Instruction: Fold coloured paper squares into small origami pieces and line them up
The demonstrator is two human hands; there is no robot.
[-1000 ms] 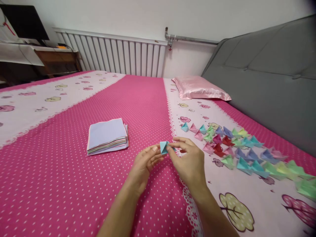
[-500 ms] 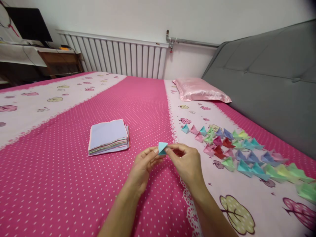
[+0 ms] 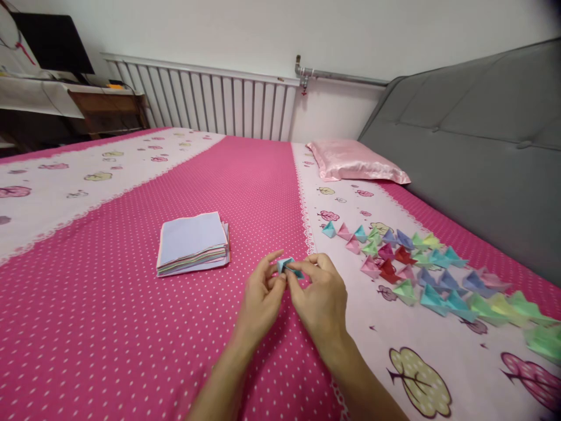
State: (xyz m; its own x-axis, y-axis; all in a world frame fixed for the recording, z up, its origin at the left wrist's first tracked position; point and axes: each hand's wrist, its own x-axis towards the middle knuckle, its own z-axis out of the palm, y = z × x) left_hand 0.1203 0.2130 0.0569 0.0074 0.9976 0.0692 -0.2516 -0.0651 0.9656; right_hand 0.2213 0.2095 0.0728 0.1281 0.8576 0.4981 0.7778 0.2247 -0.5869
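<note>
Between my two hands, above the pink dotted bedspread, is a small folded piece of light-blue paper, with an open pocket showing between its layers. My left hand pinches its left side between thumb and fingers. The thumb and forefinger of my right hand grip the right side, the fingertips partly hiding the folds. To the left lies a stack of coloured paper sheets, a lilac one on top. Rows of small folded paper boats in blue, green, pink, red and yellow stand at the right.
The patterned bedspread covers the bed. A pink satin pillow lies near the grey padded headboard. Behind the bed are a white radiator and a pipe. A monitor stands on a desk at the far left.
The blue paper has turned from a flat triangle facing me to a tilted piece with its pocket opened. Both hands have shifted slightly left and closed in around it.
</note>
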